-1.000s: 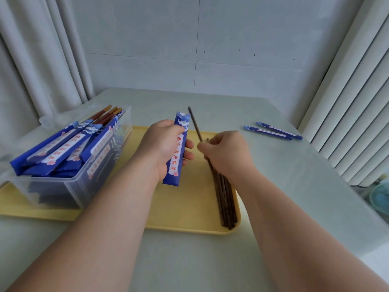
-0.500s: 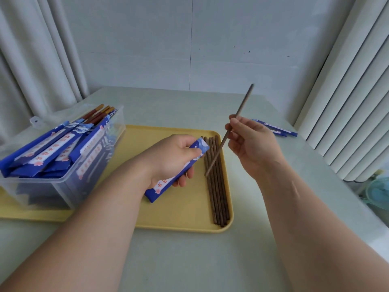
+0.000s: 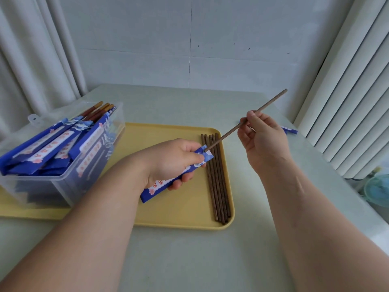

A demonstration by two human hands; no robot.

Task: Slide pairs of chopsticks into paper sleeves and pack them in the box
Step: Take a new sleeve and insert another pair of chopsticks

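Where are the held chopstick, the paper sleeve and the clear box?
held chopstick (image 3: pixel 227 134): head view, bare mid-shaft.
paper sleeve (image 3: pixel 152 190): head view, printed lower end.
clear box (image 3: pixel 42 186): head view, front wall.

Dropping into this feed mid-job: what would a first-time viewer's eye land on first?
Centre frame, the right hand pinches a brown chopstick with its tip at the mouth of the blue paper sleeve gripped by the left hand, over the yellow tray. Loose chopsticks lie along the tray's right edge. At left, a clear box is packed with sleeved pairs.
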